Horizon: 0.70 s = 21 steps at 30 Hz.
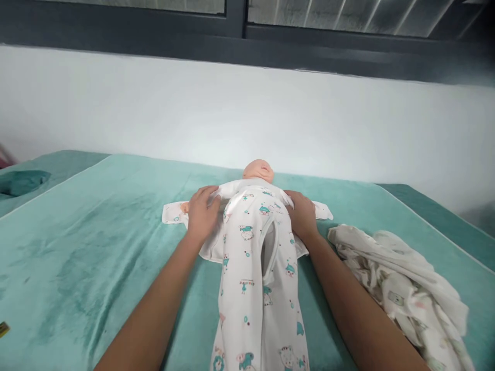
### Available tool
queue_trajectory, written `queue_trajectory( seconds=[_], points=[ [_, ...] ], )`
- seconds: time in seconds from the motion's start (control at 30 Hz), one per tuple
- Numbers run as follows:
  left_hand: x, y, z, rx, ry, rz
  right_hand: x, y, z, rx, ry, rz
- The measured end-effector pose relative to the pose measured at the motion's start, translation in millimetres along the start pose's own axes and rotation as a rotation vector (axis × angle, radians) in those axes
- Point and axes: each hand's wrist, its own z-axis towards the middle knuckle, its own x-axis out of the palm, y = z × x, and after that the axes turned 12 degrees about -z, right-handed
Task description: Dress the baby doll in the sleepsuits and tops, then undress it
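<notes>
Printed white baby trousers (243, 288) stretch toward the camera and run past the lower edge, their upper end lying high over the torso of a baby doll (258, 169) on its back on a teal cover (127, 247). An oval opening with a pale border gapes in the front of the trousers; whether the doll's legs fill them cannot be told. A person's bare forearms reach in on both sides. At the doll's side, the left hand (203, 214) rests over its arm, fingers loosely curved, though whether they grip the cloth is unclear. Opposite, the right hand (302, 214) bends against the upper edge of the trousers, its fingertips partly hidden, so a grasp cannot be confirmed. Beneath the doll's arms spreads a white printed top (211, 251), one sleeve end showing beyond each hand; a bit of the doll's hand shows at the left one. Crumpled pale patterned cloth (406, 288) lies near the right forearm. Behind the doll's head rises a white wall (247, 113), topped by a dark window frame (154, 38).
</notes>
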Motion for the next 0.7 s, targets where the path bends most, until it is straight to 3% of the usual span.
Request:
queue_trajectory(
  seconds=[0.07, 0.13, 0.23, 0.3, 0.4, 0.5, 0.7],
  points=[
    [14.0, -30.2, 6.1, 0.035, 0.087, -0.021, 0.2, 1.7, 5.5, 0.072, -0.062, 0.107],
    [35.4, -64.2, 15.3, 0.127, 0.28, 0.056, 0.5, -0.2, 9.1, 0.142, -0.115, 0.177],
    [77.6, -107.9, 31.5, 0.277, 0.642, 0.402, 2.2, -7.8, 11.1, 0.216, -0.154, 0.209],
    [107.6, -125.2, 39.8, 0.278, 0.839, 0.619, 3.3, -12.2, 12.0, 0.249, -0.179, 0.229],
    [145.8, -132.8, 45.0, 0.222, 0.907, 0.729, 3.7, -15.1, 13.7, 0.269, -0.19, 0.254],
    [166.4, -129.9, 45.8, 0.175, 0.901, 0.79, 2.3, -15.7, 14.8, 0.269, -0.156, 0.247],
    [155.7, -125.3, 54.2, 0.171, 0.859, 0.83, -1.0, -17.4, 14.7, 0.306, -0.165, 0.266]
  ],
)
